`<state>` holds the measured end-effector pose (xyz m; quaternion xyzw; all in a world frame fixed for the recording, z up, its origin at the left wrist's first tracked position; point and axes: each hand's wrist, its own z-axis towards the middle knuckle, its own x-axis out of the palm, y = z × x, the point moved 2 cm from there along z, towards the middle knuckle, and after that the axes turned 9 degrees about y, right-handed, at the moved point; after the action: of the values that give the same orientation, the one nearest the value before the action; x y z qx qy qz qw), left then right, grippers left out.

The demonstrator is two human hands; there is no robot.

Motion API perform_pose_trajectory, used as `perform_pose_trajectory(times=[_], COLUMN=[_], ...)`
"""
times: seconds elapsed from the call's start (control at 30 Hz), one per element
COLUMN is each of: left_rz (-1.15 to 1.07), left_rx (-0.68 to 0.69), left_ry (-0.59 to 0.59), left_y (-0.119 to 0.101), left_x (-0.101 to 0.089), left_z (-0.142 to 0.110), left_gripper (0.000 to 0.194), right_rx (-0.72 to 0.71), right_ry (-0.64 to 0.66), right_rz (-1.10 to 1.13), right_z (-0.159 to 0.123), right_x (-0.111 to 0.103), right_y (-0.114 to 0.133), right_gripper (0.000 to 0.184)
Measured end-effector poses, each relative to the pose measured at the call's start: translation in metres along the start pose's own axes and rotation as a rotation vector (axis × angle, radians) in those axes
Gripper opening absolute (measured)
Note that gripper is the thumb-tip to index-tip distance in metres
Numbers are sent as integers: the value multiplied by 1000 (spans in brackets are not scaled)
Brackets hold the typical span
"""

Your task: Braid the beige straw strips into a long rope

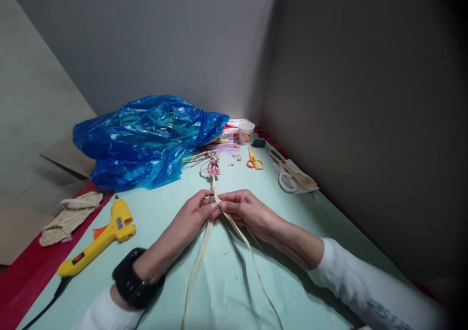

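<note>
A pale straw-coloured braid point(214, 184) runs from a pink binder clip point(214, 169) toward me, and its loose strands point(201, 257) trail down over the table. My left hand point(199, 208) pinches the braid from the left, thumb and fingers closed at its lower end. From the right, my right hand point(246, 208) is closed on the same spot, with a strand leaving between its fingertips. The two hands touch or nearly touch there. Just what lies under the fingers is hidden.
A yellow glue gun point(106, 237) with a black cord lies left, beside a woven straw piece point(73, 218). A blue plastic bag point(146, 140) sits behind. Farther right are orange scissors point(253, 160), a paper cup point(246, 133), white-handled scissors point(286, 180) and a wooden spoon point(302, 176). Walls rise behind and right.
</note>
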<state>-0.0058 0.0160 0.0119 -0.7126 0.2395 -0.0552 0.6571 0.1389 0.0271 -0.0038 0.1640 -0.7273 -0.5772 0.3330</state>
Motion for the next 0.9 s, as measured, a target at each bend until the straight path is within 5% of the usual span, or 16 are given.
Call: perform_pose_trajectory(times=[0.1,0.27,0.57,0.9], left_rz=[-320,-411,-52,-28], left_rx=[-115,-226,-162,-85], left_ry=[161,77,113,16], left_y=[7,12,21,13], left_x=[10,12,6,8], left_z=[3,-1,5,6], left_gripper=[12,12,8,32], right_rx=[-3,70,127,-26], right_ry=[40,-42,-45,-141], right_rz=[-1,-115,-372,-732], right_z=[-2,-6,-7,-6], right_x=[-1,-3,-10,-3], right_y=[-1,-2,3,0], right_gripper=[17,14,16,7])
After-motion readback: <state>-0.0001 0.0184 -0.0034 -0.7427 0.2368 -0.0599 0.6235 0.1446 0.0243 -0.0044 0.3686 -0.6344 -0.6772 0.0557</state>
